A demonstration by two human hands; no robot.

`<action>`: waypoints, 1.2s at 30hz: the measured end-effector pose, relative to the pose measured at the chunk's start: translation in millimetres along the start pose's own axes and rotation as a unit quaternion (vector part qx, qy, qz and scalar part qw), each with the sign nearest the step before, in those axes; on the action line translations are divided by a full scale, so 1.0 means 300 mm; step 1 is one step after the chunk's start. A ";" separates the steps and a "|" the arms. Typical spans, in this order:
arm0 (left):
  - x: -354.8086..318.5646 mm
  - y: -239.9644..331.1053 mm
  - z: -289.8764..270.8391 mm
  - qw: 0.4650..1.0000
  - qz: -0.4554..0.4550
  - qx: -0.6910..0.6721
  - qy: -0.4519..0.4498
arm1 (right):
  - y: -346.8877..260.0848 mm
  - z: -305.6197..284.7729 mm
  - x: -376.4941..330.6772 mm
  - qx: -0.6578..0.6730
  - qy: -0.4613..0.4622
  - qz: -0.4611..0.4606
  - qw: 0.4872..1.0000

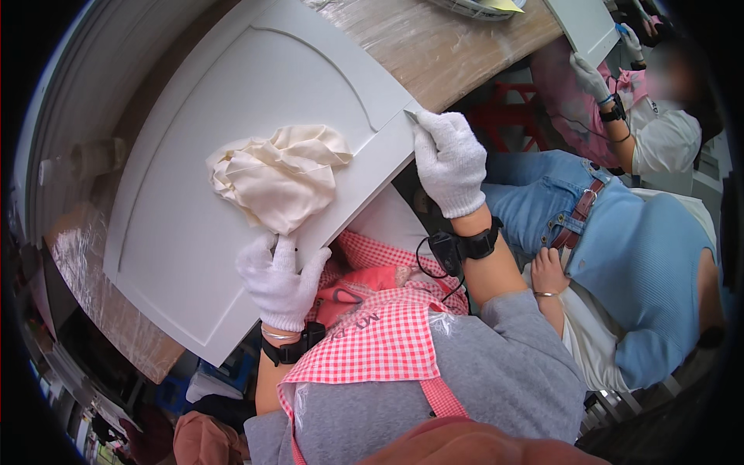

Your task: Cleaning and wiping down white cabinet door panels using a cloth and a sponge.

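A white cabinet-door-like panel (182, 236) with a grooved, arched border lies in front of me. On it rests a crumpled cream cloth (283, 174). My left hand (283, 283), in a white knit glove, lies at the panel's near edge with its fingers spread. Its fingertips reach the lower edge of the cloth. Also gloved, my right hand (451, 163) is closed at the panel's right corner. Between its thumb and fingers a small flat grey piece (411, 116), blade-like in shape, sticks out onto the panel. Its other end is hidden in the hand.
The panel lies on a brown table (473, 58) wrapped in clear film. A basket (484, 6) with something yellow stands at the far edge. On my right are a person in jeans (527, 190) and, farther off, a gloved co-worker holding another white panel (585, 31). A red stool (508, 116) stands between.
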State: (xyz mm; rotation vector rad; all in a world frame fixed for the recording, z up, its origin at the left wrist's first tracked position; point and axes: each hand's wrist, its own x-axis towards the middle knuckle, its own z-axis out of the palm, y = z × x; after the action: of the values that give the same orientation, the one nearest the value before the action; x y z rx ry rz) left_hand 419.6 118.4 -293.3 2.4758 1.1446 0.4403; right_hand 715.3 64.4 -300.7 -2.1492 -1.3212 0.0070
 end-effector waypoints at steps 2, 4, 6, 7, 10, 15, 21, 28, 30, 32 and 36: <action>0.002 0.000 -0.003 1.000 0.005 0.001 0.007 | 0.033 0.009 0.038 -0.030 0.054 -0.026 0.998; 0.004 0.004 -0.007 1.000 0.000 -0.004 -0.011 | -0.017 0.005 -0.024 -0.002 -0.013 -0.031 0.999; 0.002 -0.007 0.006 1.000 -0.007 -0.014 -0.013 | -0.017 0.018 -0.034 0.013 -0.016 -0.045 0.999; -0.001 -0.002 0.001 1.000 -0.014 -0.023 -0.015 | 0.023 0.017 -0.013 -0.006 0.023 -0.031 0.999; -0.006 0.001 -0.002 0.999 -0.017 -0.006 -0.033 | 0.053 0.001 0.008 -0.048 0.047 -0.010 0.998; -0.016 -0.008 -0.007 0.999 -0.024 -0.007 -0.035 | 0.032 0.025 -0.010 -0.003 0.013 -0.048 0.999; -0.013 0.005 0.000 0.999 -0.023 -0.014 -0.031 | 0.132 -0.016 0.101 -0.045 0.096 -0.008 0.994; -0.022 0.028 -0.020 0.999 -0.012 -0.033 -0.020 | -0.076 0.055 0.307 0.042 -0.032 -0.079 0.996; -0.009 0.035 -0.022 0.999 -0.010 -0.029 -0.017 | -0.093 0.135 0.390 0.009 -0.088 -0.103 0.991; -0.005 0.035 -0.025 0.998 -0.009 -0.048 -0.035 | -0.093 0.249 0.470 0.007 -0.080 -0.121 0.989; 0.002 0.038 -0.031 0.999 -0.001 -0.051 -0.012 | -0.127 0.365 0.543 -0.022 -0.077 -0.132 0.988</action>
State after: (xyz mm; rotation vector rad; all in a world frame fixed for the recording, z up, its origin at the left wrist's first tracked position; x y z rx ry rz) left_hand 423.5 114.0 -279.7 2.3853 1.0880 0.4565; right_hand 732.6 262.4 -322.3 -2.0263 -1.7026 0.0373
